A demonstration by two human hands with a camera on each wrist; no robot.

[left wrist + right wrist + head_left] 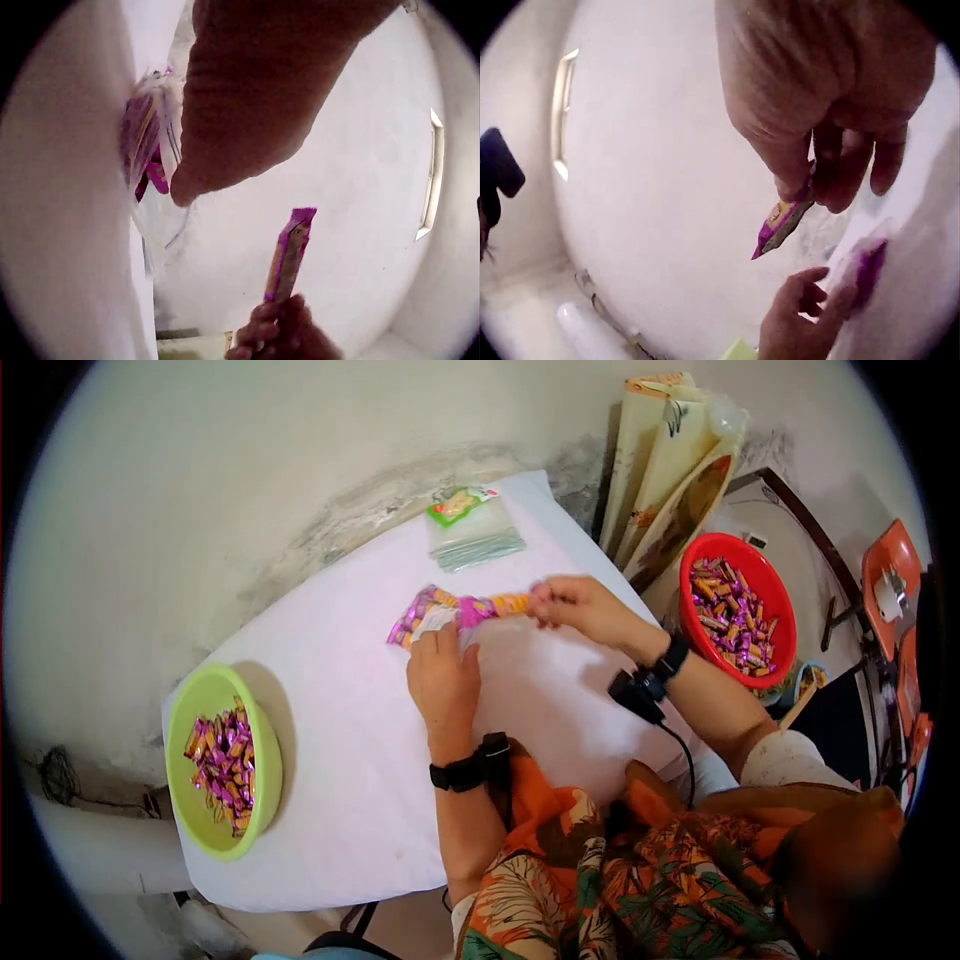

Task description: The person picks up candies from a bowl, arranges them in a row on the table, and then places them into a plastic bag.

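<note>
My right hand (590, 608) pinches a small wrapped snack bar (781, 223) between thumb and fingers. Its wrapper is purple and yellow, and in the left wrist view the bar (289, 255) points up out of the fingertips. My left hand (444, 678) holds the near edge of a clear plastic bag (410, 622) that lies on the white-covered table with several similar bars inside. In the left wrist view the thumb lies along the rim of the bag (142, 139); the other fingers are mostly hidden. The pinched bar is just right of the bag.
A stack of flat clear bags (475, 540) with a green label lies at the table's back. A green basin (268, 760) of wrapped bars stands at the left, a red basin (785, 600) of them at the right beyond the edge. Folded patterned sheeting (650, 470) leans against the wall.
</note>
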